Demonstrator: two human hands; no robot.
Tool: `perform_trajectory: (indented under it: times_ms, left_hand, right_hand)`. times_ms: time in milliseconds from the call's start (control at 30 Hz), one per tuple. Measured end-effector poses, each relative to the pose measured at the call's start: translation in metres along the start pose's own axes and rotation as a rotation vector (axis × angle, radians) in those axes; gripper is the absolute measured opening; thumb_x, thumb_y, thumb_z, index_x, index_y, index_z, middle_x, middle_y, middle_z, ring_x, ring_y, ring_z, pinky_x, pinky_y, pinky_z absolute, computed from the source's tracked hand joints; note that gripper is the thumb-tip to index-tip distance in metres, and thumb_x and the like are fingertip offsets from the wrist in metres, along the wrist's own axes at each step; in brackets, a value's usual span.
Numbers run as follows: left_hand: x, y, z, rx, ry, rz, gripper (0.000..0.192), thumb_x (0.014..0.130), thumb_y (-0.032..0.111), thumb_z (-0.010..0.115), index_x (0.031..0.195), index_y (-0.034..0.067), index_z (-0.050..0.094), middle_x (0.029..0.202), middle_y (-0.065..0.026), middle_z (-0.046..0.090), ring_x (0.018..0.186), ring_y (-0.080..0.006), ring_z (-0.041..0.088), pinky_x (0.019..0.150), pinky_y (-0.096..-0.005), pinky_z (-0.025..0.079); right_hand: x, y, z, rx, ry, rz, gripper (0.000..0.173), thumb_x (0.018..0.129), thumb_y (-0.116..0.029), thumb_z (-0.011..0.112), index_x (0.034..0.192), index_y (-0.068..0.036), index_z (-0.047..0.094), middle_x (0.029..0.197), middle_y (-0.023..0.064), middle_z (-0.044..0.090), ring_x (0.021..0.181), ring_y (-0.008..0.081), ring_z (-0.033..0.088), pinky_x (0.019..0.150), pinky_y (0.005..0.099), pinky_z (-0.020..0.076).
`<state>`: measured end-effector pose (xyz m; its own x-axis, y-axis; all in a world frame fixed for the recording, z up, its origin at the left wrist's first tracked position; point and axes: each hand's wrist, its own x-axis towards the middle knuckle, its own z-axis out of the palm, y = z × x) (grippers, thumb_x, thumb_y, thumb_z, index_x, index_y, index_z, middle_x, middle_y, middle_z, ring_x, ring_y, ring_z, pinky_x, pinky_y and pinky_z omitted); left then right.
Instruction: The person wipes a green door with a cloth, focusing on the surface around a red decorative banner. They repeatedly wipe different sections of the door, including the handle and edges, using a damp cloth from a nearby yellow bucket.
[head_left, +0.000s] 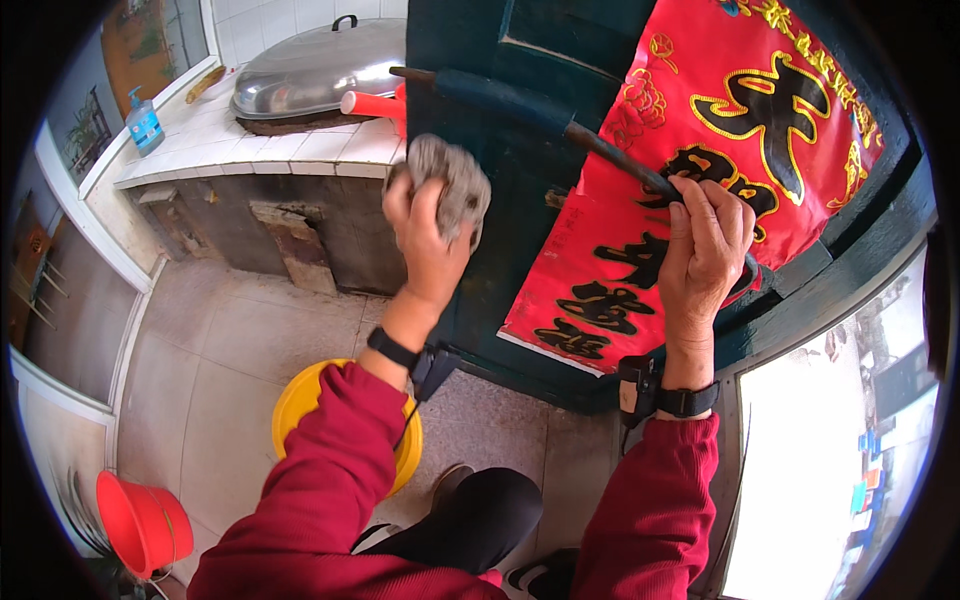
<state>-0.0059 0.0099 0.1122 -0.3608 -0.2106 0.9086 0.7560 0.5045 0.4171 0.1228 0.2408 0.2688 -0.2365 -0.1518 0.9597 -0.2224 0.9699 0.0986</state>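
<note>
My left hand (429, 244) is closed around a crumpled grey rag (459, 176), a little blurred, near the left edge of a dark green door (517, 176). A long dark bar (510, 103) with a thicker middle section slants across the door face. Near its lower right end, the fingers and thumb of my right hand (705, 244) grip it. Behind that hand, a red paper banner (574, 240) with large black and gold characters hangs on the door. Both wrists carry black straps with small devices.
A tiled stove counter (330, 146) holds a large metal lid (315, 64), a red-handled item (371, 103) and a pump bottle (144, 124). Below me are a yellow basin (300, 397) and a red bucket (146, 525). A bright opening (802, 465) lies at right.
</note>
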Motion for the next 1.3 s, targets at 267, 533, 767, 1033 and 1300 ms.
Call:
perform_trajectory:
  times_ms: [267,533,767,1033,1300]
  left_hand:
    - [-0.26,-0.033,0.01,0.143,-0.442,-1.052,0.075,0.086,0.008,0.075,0.146,-0.002,0.031,0.14,-0.0315,0.038,0.131,-0.0495,0.044,0.116,-0.0471,0.035]
    - [-0.075,0.029,0.0,-0.162,-0.126,-0.334,0.048,0.085,0.005,0.073,0.129,0.001,0.053,0.123,-0.0231,0.051,0.115,-0.042,0.054,0.101,-0.0447,0.045]
    - [0.011,0.046,0.029,0.067,0.017,0.135,0.055,0.074,0.006,0.071,0.128,0.006,0.06,0.134,-0.023,0.048,0.125,-0.0463,0.045,0.107,-0.053,0.037]
    - [-0.171,-0.014,-0.003,0.213,-0.321,0.002,0.048,0.073,0.004,0.071,0.119,0.011,0.061,0.128,-0.0208,0.051,0.121,-0.0458,0.05,0.102,-0.0551,0.042]
    - [-0.09,0.003,-0.013,0.007,-0.04,-0.277,0.057,0.073,-0.006,0.061,0.129,0.005,0.056,0.138,-0.0258,0.044,0.126,-0.0457,0.046,0.11,-0.0485,0.038]
  right_hand:
    - [-0.002,0.003,0.007,-0.051,0.035,-0.035,0.021,0.084,-0.005,0.072,0.104,-0.008,0.074,0.101,0.0054,0.064,0.097,0.0263,0.059,0.084,0.0372,0.0434]
    - [0.0,0.002,0.003,-0.036,0.046,-0.044,0.023,0.084,-0.005,0.072,0.106,-0.008,0.075,0.102,0.0056,0.064,0.097,0.0252,0.059,0.084,0.0371,0.0433]
    - [-0.002,0.003,0.003,-0.023,0.036,-0.027,0.024,0.081,-0.001,0.073,0.104,-0.006,0.075,0.102,0.0072,0.064,0.097,0.0263,0.06,0.084,0.037,0.0439]
    - [0.0,-0.002,0.003,-0.032,0.039,-0.034,0.025,0.08,0.002,0.071,0.104,-0.003,0.074,0.101,0.0101,0.064,0.1,0.0287,0.061,0.09,0.0381,0.0449]
    - [-0.001,-0.004,-0.001,-0.069,-0.004,-0.006,0.022,0.085,0.001,0.071,0.106,-0.001,0.074,0.104,0.0112,0.065,0.102,0.0299,0.06,0.093,0.0394,0.0456]
